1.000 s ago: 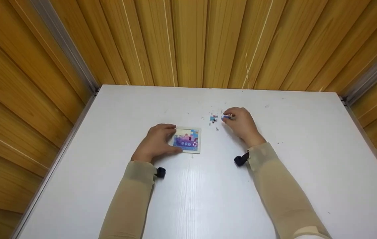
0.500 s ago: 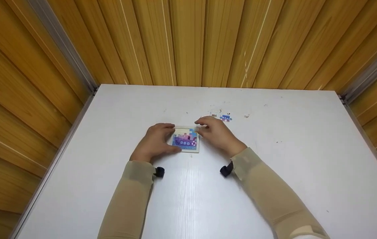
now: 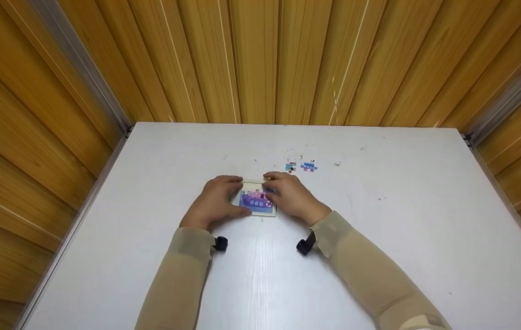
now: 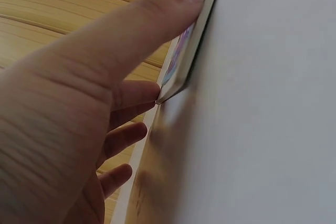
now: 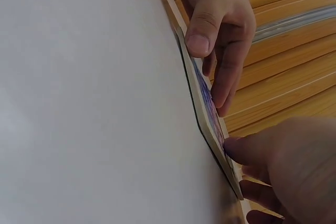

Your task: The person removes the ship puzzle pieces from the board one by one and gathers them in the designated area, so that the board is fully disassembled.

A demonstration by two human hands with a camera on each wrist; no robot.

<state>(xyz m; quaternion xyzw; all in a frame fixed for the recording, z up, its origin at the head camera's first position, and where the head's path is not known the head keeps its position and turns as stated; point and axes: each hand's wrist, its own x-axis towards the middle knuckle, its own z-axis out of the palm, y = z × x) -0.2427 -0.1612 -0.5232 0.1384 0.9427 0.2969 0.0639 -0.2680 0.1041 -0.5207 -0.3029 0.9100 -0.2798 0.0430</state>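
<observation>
A small square jigsaw puzzle [image 3: 255,202] with a purple ship picture lies on the white table in a pale frame. A pale gap shows at its upper left. My left hand [image 3: 216,199] grips the frame's left side, thumb at the lower edge and fingers at the upper edge. From the other side my right hand [image 3: 291,195] holds the upper right part, covering the picture there. In the right wrist view its thumb [image 5: 242,149] touches the picture near the border. Two loose puzzle pieces, one teal [image 3: 290,167] and one blue [image 3: 309,167], lie beyond the right hand.
Small dark specks [image 3: 337,164] are scattered on the white table [image 3: 379,256], mostly around the loose pieces. Wood-patterned panels [image 3: 260,59] rise behind the far table edge and at both sides. Black wrist cameras hang at both cuffs.
My right hand set the blue piece beside the teal one, then moved left and nearer to the puzzle's upper right. The left hand keeps its hold.
</observation>
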